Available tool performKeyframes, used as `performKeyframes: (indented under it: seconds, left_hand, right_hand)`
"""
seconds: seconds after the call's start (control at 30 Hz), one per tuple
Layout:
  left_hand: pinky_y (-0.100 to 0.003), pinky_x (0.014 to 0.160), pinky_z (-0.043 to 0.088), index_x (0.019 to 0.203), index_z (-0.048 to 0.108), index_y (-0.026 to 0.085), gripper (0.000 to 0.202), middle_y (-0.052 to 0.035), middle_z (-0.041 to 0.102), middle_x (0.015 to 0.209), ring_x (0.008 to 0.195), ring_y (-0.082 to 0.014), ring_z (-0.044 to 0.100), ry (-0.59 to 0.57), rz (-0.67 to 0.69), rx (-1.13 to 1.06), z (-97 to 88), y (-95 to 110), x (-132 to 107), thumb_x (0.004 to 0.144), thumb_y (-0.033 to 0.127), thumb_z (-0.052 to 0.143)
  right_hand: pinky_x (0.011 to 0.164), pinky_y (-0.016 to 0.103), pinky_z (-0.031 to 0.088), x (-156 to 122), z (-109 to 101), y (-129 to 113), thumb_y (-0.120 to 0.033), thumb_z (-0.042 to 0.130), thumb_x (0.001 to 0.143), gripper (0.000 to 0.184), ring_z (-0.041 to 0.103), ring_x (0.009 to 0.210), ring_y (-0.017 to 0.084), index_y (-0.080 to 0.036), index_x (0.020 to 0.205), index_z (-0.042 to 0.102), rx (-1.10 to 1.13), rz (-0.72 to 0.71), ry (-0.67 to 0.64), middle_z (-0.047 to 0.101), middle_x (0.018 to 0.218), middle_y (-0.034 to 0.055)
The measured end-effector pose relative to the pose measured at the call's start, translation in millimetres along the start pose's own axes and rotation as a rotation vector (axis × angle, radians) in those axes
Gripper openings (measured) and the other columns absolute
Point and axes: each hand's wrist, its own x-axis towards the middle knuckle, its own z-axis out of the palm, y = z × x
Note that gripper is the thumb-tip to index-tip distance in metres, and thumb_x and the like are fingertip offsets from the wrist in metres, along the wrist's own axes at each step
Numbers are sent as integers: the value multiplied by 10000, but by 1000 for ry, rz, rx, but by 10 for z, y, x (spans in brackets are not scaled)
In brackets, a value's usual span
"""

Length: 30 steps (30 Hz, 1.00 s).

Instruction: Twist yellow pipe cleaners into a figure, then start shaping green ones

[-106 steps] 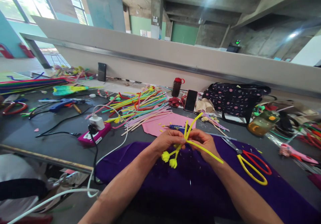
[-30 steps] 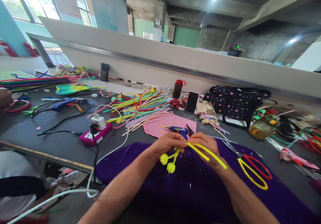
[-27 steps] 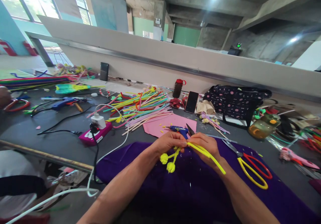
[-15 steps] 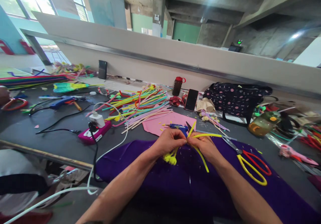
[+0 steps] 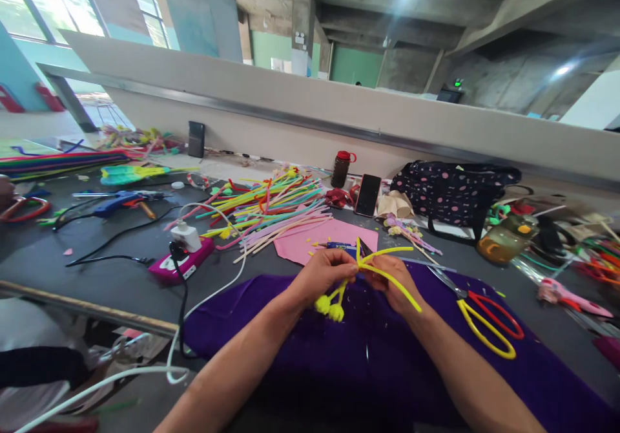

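Pinched in my left hand (image 5: 325, 279) is a bunch of yellow pipe cleaners (image 5: 393, 279). Their free ends fan out up and to the right, one lying across my right hand (image 5: 393, 285). Below my left fingers hang small rounded yellow buds (image 5: 335, 307) on short stems. The right fingers are curled in at the joint where the stems meet, partly hidden behind them. Just beyond the hands, a blue glue gun (image 5: 341, 247) lies on a pink sheet (image 5: 295, 239). Scissors with red and yellow handles (image 5: 484, 323) rest right of my right hand on purple cloth (image 5: 232, 310).
A pile of coloured pipe cleaners (image 5: 271, 203) lies behind left. A purple power strip (image 5: 194, 264) with cables sits left. Farther back stand a bottle (image 5: 341, 171), a phone (image 5: 367, 195) and a dark patterned bag (image 5: 450, 194). Another person's hand (image 5: 6, 194) shows at far left.
The yellow stems have turned in my hands: one end now sweeps over my right hand instead of hanging below it. The yellow buds hang more clearly apart.
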Motion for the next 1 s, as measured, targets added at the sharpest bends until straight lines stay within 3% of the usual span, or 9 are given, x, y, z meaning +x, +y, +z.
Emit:
performKeyframes:
  seconds: [0.13,0.2,0.27,0.37,0.5,0.67,0.87,1.0]
  left_hand:
    - [-196,493,322,679,597,115,275,-20,598,584,489,-75,490,-145,-176,-306,-85,-28,23,627,375,669]
    - [-195,486,319,661,590,113,280,-19,591,568,489,-79,500,-184,-225,-386,-98,-36,23,607,370,686]
    - [-195,486,322,648,581,114,273,-16,586,549,494,-86,511,-212,-260,-433,-94,-42,19,595,355,698]
    - [-196,483,321,670,582,117,254,-15,592,540,484,-88,513,-228,-290,-452,-78,-53,16,595,326,704]
    - [-194,480,317,680,594,118,233,-10,599,542,468,-80,500,-212,-272,-390,-70,-65,18,611,316,695]
    - [-189,475,300,696,621,100,254,-18,602,564,474,-66,474,-239,-238,-314,-76,-31,8,639,342,671]
    - [-199,459,300,701,631,92,396,-36,597,543,449,-78,467,-266,-265,-368,-56,-7,14,704,482,563]
    - [-198,458,294,694,622,96,374,-30,594,553,452,-74,465,-282,-278,-324,-67,-10,15,695,468,586]
  right_hand:
    - [544,236,403,-18,-34,7,-303,555,769,163,500,599,116,-179,813,652,-289,-402,106,572,686,15]
    - [653,284,441,-33,-53,-6,-283,579,761,219,537,729,148,-213,959,642,-446,-575,74,586,865,40]
    - [708,318,452,-42,-71,-22,-285,582,765,284,545,818,173,-233,1042,617,-559,-685,1,557,985,60]
    - [745,333,455,-40,-89,-52,-281,559,788,252,542,888,191,-240,1028,626,-641,-771,-72,553,986,65]
    - [738,323,453,-38,-89,-96,-244,548,803,168,566,832,175,-238,941,644,-664,-792,-104,612,875,49]
    - [661,301,453,-41,-80,-82,-273,517,822,145,578,705,159,-197,866,633,-635,-719,-135,632,757,40]
    - [682,300,451,-27,-84,-43,-282,497,831,161,579,707,160,-197,845,633,-541,-661,-167,625,732,35]
    - [679,288,443,-27,-96,-44,-291,496,830,164,574,705,155,-195,843,628,-550,-624,-194,613,730,30]
